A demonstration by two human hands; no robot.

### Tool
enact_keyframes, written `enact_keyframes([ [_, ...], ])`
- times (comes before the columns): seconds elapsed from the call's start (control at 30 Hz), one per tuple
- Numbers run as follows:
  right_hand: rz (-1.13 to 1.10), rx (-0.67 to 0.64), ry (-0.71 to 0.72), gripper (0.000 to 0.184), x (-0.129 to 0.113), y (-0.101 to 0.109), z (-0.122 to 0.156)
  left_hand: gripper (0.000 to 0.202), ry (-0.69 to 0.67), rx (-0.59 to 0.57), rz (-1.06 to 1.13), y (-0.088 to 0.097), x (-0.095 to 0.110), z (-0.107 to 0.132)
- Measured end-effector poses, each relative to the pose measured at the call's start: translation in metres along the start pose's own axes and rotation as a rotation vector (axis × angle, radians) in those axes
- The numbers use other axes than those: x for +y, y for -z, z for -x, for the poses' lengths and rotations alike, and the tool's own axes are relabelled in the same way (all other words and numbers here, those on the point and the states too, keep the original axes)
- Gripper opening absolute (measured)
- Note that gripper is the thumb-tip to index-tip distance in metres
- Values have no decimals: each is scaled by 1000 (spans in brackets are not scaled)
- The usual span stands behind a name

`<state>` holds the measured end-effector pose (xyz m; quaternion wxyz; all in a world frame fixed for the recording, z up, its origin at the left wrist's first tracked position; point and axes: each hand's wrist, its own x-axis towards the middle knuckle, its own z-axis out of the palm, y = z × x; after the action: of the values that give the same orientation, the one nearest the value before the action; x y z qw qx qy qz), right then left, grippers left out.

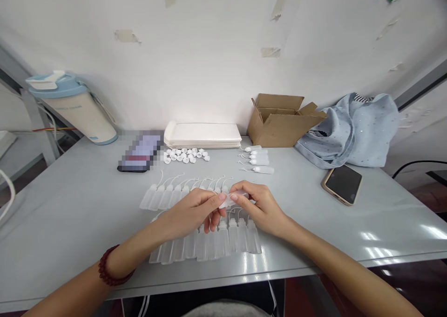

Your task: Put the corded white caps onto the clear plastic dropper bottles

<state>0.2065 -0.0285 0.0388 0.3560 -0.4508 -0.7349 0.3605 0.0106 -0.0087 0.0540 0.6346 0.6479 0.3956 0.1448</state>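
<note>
My left hand (199, 206) and my right hand (260, 206) meet above the middle of the table, both closed on one small translucent plastic bottle (227, 201). The left thumb and fingers pinch one end, while the right fingers hold the other end; they hide most of it. Beneath and beside the hands lie two rows of similar bottles with thin white cords at their tops: a back row (167, 197) and a front row (223, 242), partly covered by my left hand and forearm. Farther back is a cluster of white caps (185, 156). Several more bottles (259, 160) lie right of it.
Against the wall stand a stack of white sheets or envelopes (206, 134) and an open cardboard box (279, 126). A light blue bag (370, 131) slumps at the right, near a phone (344, 184). At the left are another phone (139, 151) and a tumbler (77, 107).
</note>
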Motion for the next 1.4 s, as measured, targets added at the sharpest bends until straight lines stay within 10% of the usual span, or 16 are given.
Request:
enact_keyframes([
  [0.17,1,-8,-54,33,0,0,0,45,-76,52,-88,-3,-1,0],
  [0.6,-300,-32,-287,42,-1,-1,-4,35,-831,470,-1310,-11,-25,-5],
  [0.97,-397,-47,-233,37,-2,2,-3,47,-236,165,-445,-6,5,4],
  [1.4,-237,-92,-178,33,2,1,-1,49,-193,125,-400,-5,5,4],
])
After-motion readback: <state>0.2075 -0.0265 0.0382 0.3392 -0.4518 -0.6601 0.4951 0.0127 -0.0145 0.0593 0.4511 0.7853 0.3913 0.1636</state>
